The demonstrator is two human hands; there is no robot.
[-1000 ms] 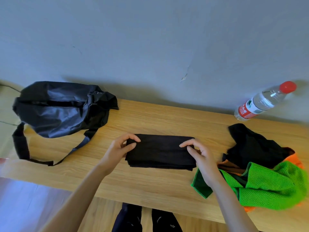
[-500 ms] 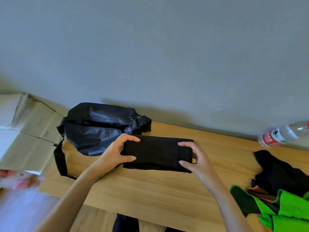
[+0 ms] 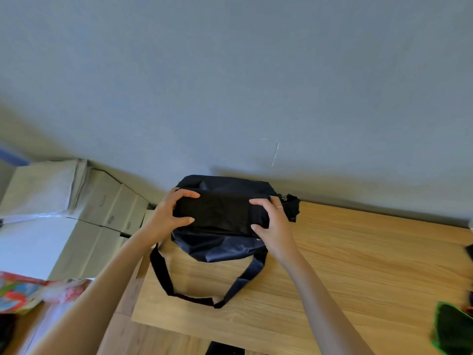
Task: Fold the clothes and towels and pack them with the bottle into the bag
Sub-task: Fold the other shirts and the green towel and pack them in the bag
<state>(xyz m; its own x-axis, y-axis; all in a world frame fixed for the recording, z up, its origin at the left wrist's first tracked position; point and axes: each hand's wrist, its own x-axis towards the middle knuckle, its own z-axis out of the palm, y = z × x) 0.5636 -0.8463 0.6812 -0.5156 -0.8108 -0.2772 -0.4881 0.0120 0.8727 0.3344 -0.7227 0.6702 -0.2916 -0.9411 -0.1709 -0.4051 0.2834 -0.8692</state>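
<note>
Black folded garment (image 3: pixel 217 213), gripped by both hands (image 3: pixel 163 216) (image 3: pixel 275 221), hides bag (image 3: pixel 220 248) mouth.

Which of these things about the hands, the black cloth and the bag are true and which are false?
1. Both hands hold the folded black cloth. True: the left hand grips one end and the right hand grips the other.
2. The folded black cloth lies flat on the bare table. False: it is held over the bag.
3. The bag is dark and has a strap lying on the table. True.
4. The bag is bright green. False: it is dark; only a bit of green cloth shows at the right edge.
5. Cardboard boxes stand left of the table. True.
</note>
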